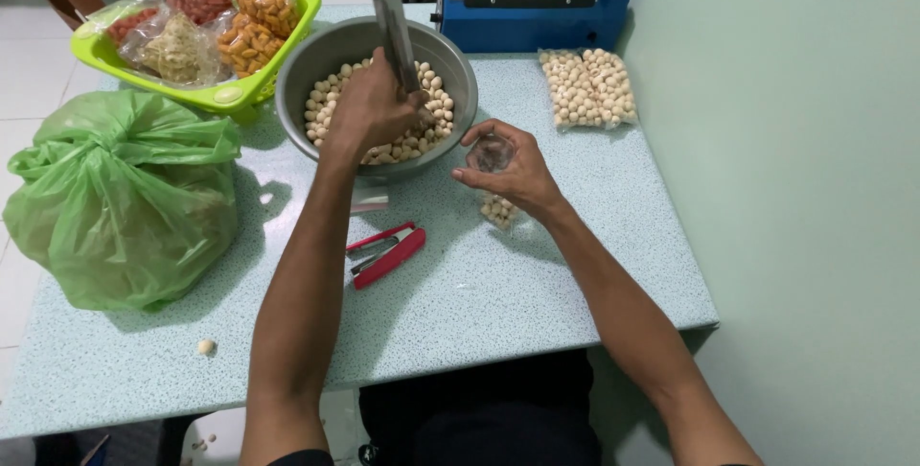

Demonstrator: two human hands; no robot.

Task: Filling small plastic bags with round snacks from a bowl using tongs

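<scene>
now the scoop (391, 20) is clenched in the left hand (369, 106), dug into the nuts in the bowl (316, 63) at 12 o'clock. right hand (508, 167) pinches the small bag (498, 205) open at 2 o'clock. best lift level, pour slowly. stapler (388, 253) lies near on the surface (537, 284).

The worktop (537, 284) is pale blue-green with fine speckles, and the wall (795, 188) beside it is plain light green. A grey metal bowl (316, 63) holds cream-coloured nuts (436, 106), next to a lime-green basket (240, 92), a translucent green bag (125, 198), a red stapler (388, 255) and a blue sealer (537, 20).
</scene>
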